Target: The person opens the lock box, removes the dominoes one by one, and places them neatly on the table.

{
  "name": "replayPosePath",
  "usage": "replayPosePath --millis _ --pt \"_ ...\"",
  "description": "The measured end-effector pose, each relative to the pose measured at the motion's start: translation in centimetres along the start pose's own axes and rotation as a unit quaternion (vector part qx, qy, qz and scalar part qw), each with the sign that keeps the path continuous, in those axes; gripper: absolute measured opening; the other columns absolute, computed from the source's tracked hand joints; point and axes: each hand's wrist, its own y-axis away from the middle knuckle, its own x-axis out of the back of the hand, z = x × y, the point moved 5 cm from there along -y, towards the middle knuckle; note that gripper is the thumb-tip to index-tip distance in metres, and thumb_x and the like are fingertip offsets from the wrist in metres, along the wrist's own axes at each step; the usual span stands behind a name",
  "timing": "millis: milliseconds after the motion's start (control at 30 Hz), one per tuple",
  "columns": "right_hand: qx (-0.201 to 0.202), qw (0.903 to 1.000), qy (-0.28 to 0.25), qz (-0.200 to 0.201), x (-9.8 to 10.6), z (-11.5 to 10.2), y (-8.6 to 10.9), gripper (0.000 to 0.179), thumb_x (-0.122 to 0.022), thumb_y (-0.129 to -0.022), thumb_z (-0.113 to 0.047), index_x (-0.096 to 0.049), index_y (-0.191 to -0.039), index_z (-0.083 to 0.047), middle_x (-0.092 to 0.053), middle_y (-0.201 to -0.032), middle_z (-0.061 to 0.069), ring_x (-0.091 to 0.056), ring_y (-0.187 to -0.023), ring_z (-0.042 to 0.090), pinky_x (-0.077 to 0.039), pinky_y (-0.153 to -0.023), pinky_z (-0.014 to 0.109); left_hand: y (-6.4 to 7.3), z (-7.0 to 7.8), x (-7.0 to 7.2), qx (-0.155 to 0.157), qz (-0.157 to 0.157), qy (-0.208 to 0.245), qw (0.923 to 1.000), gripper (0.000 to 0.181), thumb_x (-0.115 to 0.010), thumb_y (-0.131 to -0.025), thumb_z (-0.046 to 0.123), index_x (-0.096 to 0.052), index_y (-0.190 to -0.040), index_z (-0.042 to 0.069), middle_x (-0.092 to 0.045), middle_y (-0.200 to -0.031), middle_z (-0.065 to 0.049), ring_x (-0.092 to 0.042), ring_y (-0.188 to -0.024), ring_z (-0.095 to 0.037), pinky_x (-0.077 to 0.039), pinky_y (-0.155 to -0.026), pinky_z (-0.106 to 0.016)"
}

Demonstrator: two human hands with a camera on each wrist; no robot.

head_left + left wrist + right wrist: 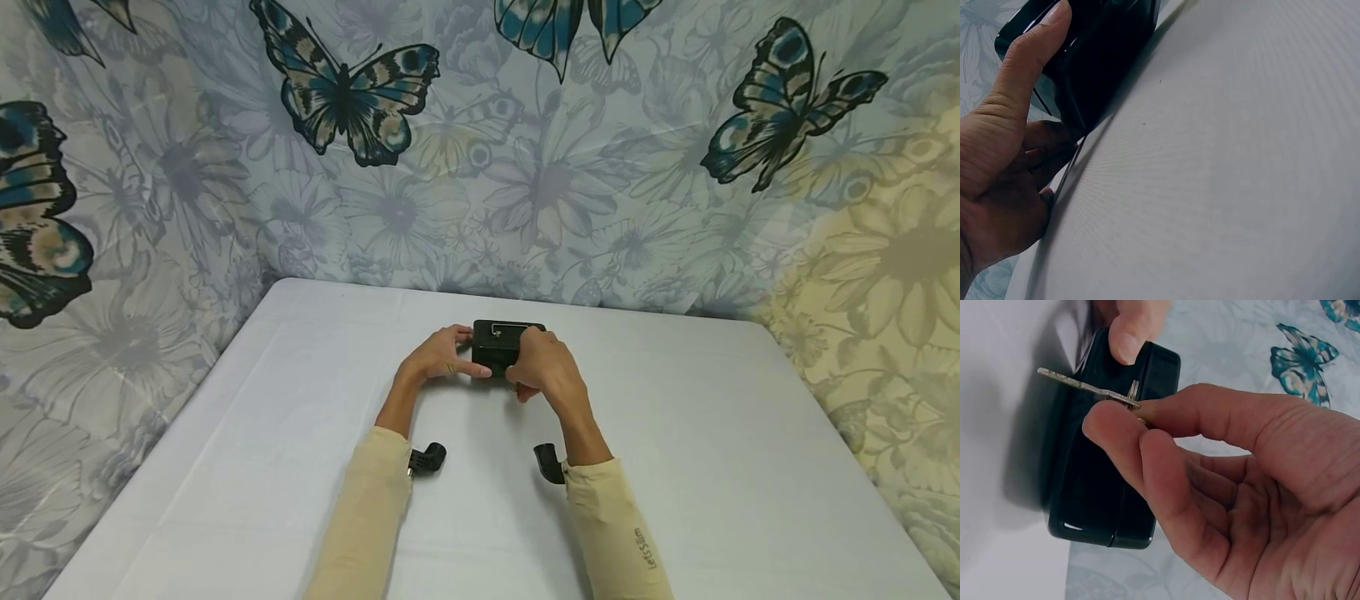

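Note:
A glossy black lidded box (489, 357), with a thin metal handle on top, rests on the white table. My left hand (441, 353) holds its left end, the thumb along the front and the other fingers round the side, as the left wrist view shows. At the front of the box my right hand (546, 365) pinches a small metal key (1063, 378) between thumb and fingertips. A second thin metal piece (1134, 392) stands out beside the key. The fingertips hide where the metal meets the box.
The white-covered table (720, 450) stretches around the box on all sides. Behind it hangs a flowered cloth (555, 192) with large butterflies. A black wrist camera (429, 458) sticks out from the left sleeve, another camera (550, 463) from the right.

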Motion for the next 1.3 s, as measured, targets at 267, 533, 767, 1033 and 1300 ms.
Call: replayPosePath --millis 267,533,767,1033,1300 --pt "0.007 0.9995 0.001 0.029 -0.3 -0.2 0.0 0.037 -0.066 -0.074 -0.001 -0.058 -0.108 0.012 -0.061 -0.049 0.008 -0.057 -0.037 0.012 -0.05 -0.049 0.027 0.1 0.1 -0.1 -0.001 -0.003 -0.006 1.0 0.111 -0.086 -0.045 0.053 -0.039 -0.136 0.013 -0.048 -0.134 -0.007 -0.039 -0.127 -0.024 -0.031 -0.104 -0.041" --pt "-0.005 0.9996 -0.006 0.027 -0.2 -0.2 -0.2 0.039 -0.068 -0.075 -0.003 -0.058 -0.11 0.011 -0.061 -0.049 0.007 -0.059 -0.039 0.014 -0.052 -0.056 0.031 0.1 0.2 0.1 -0.008 0.003 -0.008 0.9999 0.108 -0.086 -0.046 0.052 -0.04 -0.136 0.013 -0.049 -0.133 -0.007 -0.037 -0.127 -0.025 -0.031 -0.104 -0.042" --pt "-0.029 0.9989 -0.035 -0.014 -0.4 0.3 -0.4 0.025 -0.069 -0.079 -0.008 -0.062 -0.096 0.008 -0.064 -0.052 0.008 -0.067 -0.056 0.022 -0.053 -0.073 0.037 0.1 0.1 0.2 -0.006 -0.003 0.0 1.0 0.109 -0.087 -0.046 0.049 -0.039 -0.136 0.012 -0.049 -0.133 -0.007 -0.038 -0.127 -0.024 -0.031 -0.104 -0.041" --pt "-0.034 0.9977 -0.046 -0.037 -0.4 1.1 -0.7 0.018 -0.07 -0.081 -0.015 -0.065 -0.078 0.002 -0.065 -0.055 0.009 -0.067 -0.058 0.023 -0.05 -0.079 0.041 0.0 0.1 0.1 -0.007 -0.003 0.007 0.9999 0.108 -0.087 -0.047 0.049 -0.039 -0.136 0.01 -0.048 -0.133 -0.008 -0.04 -0.126 -0.024 -0.033 -0.103 -0.041" --pt "-0.012 0.9971 -0.047 -0.059 -0.6 1.5 -0.9 0.018 -0.068 -0.083 -0.014 -0.07 -0.076 0.003 -0.065 -0.055 0.008 -0.066 -0.054 0.019 -0.053 -0.073 0.037 -0.1 0.0 0.1 -0.008 -0.005 0.0 1.0 0.109 -0.086 -0.047 0.052 -0.039 -0.137 0.011 -0.047 -0.135 -0.008 -0.041 -0.125 -0.024 -0.036 -0.101 -0.04"
